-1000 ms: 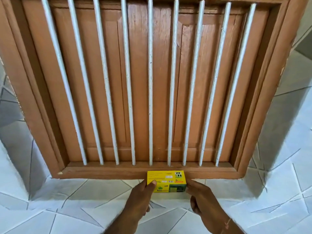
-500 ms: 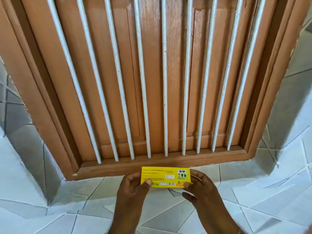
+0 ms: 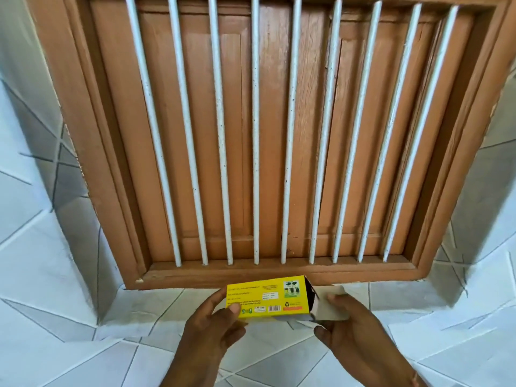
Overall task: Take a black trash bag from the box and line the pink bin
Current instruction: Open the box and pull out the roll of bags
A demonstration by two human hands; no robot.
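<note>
1. I see the yellow box (image 3: 268, 298) held lengthwise in front of me, below the sill of the wooden window (image 3: 279, 135) with its white bars (image 3: 255, 135)
2. My left hand (image 3: 215, 328) is clamped on the box's left end, thumb pressed on the printed face near the lower left corner, fingers curled behind it
3. Half a second ago the box's right end was shut and my right hand gripped it there; now that end is open, and I can see a dark interior at the mouth
4. The end flap (image 3: 331, 305) stands swung out to the right, showing its plain grey-white inner side; it is blurred, so I cannot make out its edges cleanly
5. My right hand (image 3: 354, 331) is closed on that flap, thumb on top of it and fingers underneath
6. The dark inside may be the black bags, but I cannot tell from here; no bag has come out of the box
7. Since a second ago the box has turned so the label face with the barcode looks up at me, and it sits slightly lower against the tiled ledge (image 3: 83, 344)
8. The view has also shifted, with more of the window frame in sight than half a second ago
9. The pink bin is not in view
</note>
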